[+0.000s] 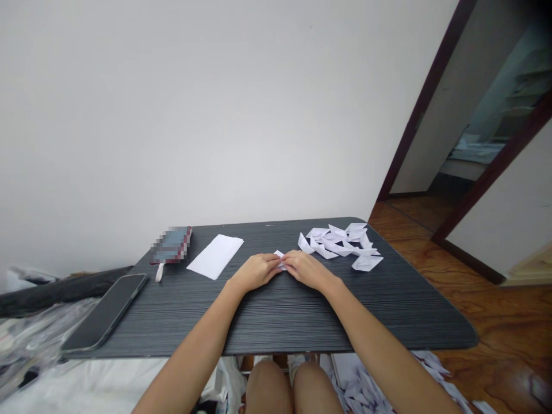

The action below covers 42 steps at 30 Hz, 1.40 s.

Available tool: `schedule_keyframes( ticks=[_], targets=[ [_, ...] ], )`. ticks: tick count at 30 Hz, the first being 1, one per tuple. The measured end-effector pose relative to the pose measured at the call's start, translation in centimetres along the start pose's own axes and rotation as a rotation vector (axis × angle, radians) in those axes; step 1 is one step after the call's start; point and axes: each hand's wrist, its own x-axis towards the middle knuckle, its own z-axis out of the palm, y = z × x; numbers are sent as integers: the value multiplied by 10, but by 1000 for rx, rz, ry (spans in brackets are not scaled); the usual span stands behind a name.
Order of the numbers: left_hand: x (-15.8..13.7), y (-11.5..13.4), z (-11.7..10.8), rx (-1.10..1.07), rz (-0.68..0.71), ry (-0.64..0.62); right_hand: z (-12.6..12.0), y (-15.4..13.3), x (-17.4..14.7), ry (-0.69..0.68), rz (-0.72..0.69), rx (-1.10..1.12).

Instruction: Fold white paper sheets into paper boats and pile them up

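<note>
A small piece of folded white paper (279, 253) lies on the dark table between my two hands, mostly covered by the fingers. My left hand (259, 270) holds its left side, fingers together and pressed down. From the right, my right hand (305, 268) pinches the same paper, its fingertips almost meeting those of the left. Just beyond my right hand sits a loose pile of folded white paper pieces (340, 241) with pointed ends. To the left of my hands rests a stack of flat white paper sheets (217, 256).
On the table's (284, 328) left side are a phone (106, 313) and a pixelated item with a dark red edge (172, 246), a white tab beside it. A white wall (241, 115) stands behind. More folded papers (362, 391) lie below the table at right.
</note>
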Motion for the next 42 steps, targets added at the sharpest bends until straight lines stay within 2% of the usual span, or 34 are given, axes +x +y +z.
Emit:
schedule_keyframes(
  ticks=[6, 11, 19, 24, 30, 37, 42],
  targets=[
    [-1, -3, 7, -72, -15, 67, 1, 0, 0, 14, 16, -1],
    [-3, -8, 15, -147, -47, 139, 2, 0, -1, 80, 26, 21],
    [-5, -8, 9, -116, -39, 31, 5, 0, -3, 75, 20, 51],
    [-5, -9, 7, -168, -68, 37, 10, 1, -6, 38, 28, 28],
    [-4, -7, 7, -107, -70, 32, 10, 3, -7, 81, 32, 24],
    [2, 0, 20, 12, -175, 141, 13, -2, -3, 186, -21, 15],
    [1, -2, 28, -58, -182, 183, 14, -4, -2, 181, -7, -4]
  ],
)
